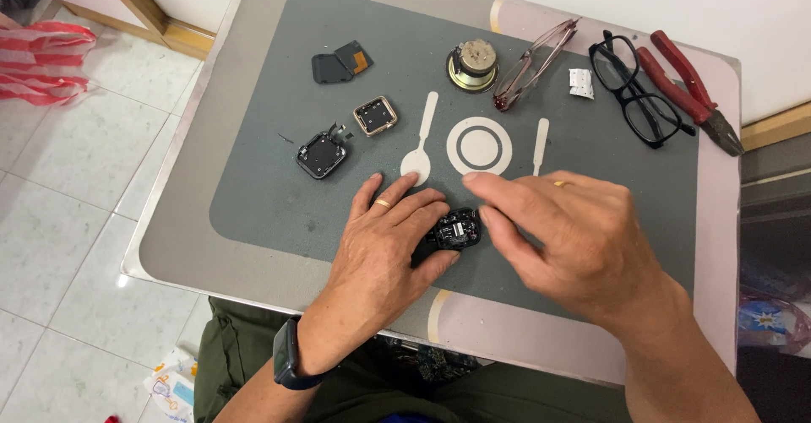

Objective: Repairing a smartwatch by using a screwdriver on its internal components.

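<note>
Left hand (pixel 384 246) pinching the small black module (pixel 456 229) at the grey mat's (pixel 253 195) near edge, right hand (pixel 566 237) w/ fingers curled loose over it, not gripping: best keep it braced, pick lightly.

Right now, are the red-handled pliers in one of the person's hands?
No, the red-handled pliers lie at the far right of the table, apart from both hands, beside the black glasses.
</note>
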